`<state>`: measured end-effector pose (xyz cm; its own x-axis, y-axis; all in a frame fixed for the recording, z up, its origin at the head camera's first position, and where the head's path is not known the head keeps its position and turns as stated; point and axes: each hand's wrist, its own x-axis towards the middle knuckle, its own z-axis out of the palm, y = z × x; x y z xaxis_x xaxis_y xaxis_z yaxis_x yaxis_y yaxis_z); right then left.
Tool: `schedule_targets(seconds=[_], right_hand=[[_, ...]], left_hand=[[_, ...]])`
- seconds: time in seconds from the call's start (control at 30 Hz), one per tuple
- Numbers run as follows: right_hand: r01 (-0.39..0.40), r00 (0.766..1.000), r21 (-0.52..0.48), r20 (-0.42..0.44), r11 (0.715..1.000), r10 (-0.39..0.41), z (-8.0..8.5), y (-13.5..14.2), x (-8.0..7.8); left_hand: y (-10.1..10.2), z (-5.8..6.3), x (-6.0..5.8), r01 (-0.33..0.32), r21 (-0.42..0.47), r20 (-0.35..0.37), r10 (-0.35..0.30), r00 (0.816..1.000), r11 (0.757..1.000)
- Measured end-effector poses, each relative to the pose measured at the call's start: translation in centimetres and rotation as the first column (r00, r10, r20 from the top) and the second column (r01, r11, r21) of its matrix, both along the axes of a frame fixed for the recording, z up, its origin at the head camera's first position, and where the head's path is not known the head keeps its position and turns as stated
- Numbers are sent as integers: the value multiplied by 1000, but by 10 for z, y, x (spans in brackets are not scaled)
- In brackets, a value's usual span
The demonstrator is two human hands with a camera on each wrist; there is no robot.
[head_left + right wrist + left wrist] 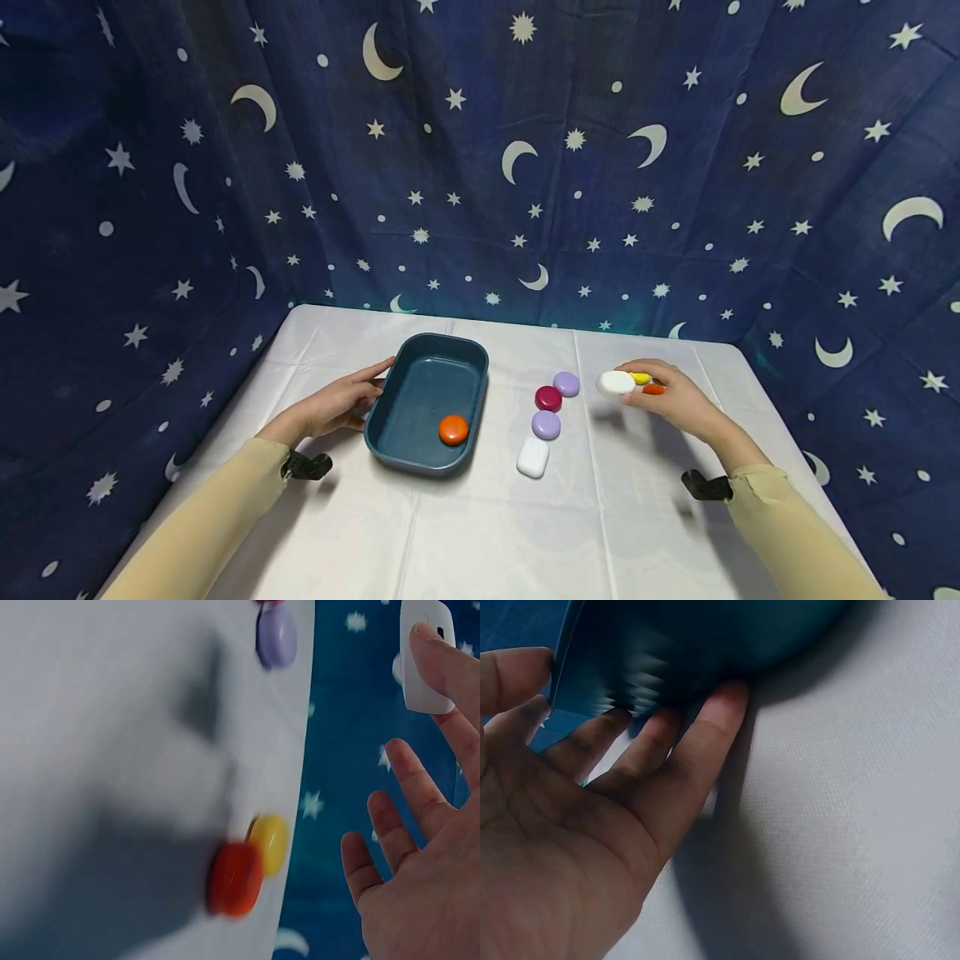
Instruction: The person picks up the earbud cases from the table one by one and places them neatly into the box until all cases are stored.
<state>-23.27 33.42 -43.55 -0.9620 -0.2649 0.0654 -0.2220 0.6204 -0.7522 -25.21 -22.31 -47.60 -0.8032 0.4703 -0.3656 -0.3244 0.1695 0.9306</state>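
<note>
Eight small rounded pieces are in our view, and only one, an orange disc (453, 430), lies inside the blue tray (431, 387), close to its near right corner. The tray sits on the left half of the white-covered table (480, 542), its far rim turned to the table's far edge.

Our left hand (337, 406) touches the tray's left wall. Its fingers are fanned apart, the tips against the outside; whether the thumb hooks over the rim, we cannot tell. Our right hand (678, 402) pinches a white oval piece (617, 383) between thumb and forefinger, above the table, and the other three fingers spread away from it with nothing in them.

Six pieces rest on the table. Four make a line right of the tray, running from the near edge's side toward the far edge: a white rounded block (532, 458), a lilac disc (546, 425), a crimson disc (548, 398) and a second lilac disc (567, 384). Toward the far right corner, a yellow piece (270, 844) and a red-orange piece (236, 879) lie side by side beneath our right hand.

By our judgement the work is at an early stage: one piece in the tray, one in hand, six out on the table.
</note>
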Motion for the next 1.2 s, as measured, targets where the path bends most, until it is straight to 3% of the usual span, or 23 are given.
schedule_targets(seconds=[0.2, 0.53, 0.77, 1.0, 1.2], right_hand=[[-99, 994, -65, -54, 993, 96, 19, -47, 2], [-154, 988, -19, 11, 988, 154, 1, -97, -26], [-227, 972, 11, -60, 974, 227, 3, -142, -39], [-307, 941, 43, -136, 951, 310, 4, -181, -49], [-328, 930, 133, -131, 935, 344, 3, -209, -53]], left_hand=[[0, 0, 1, 1, -3, -1, -1, 1000, 1000], [-1, -1, 1, 1, -3, 3, -1, 1000, 1000], [-1, -2, 0, 3, 0, -9, -3, 1000, 1000], [-1, -4, 0, 5, -1, -11, -5, 1000, 1000], [-1, -3, 1, -1, -3, -8, 1, 1000, 1000]])
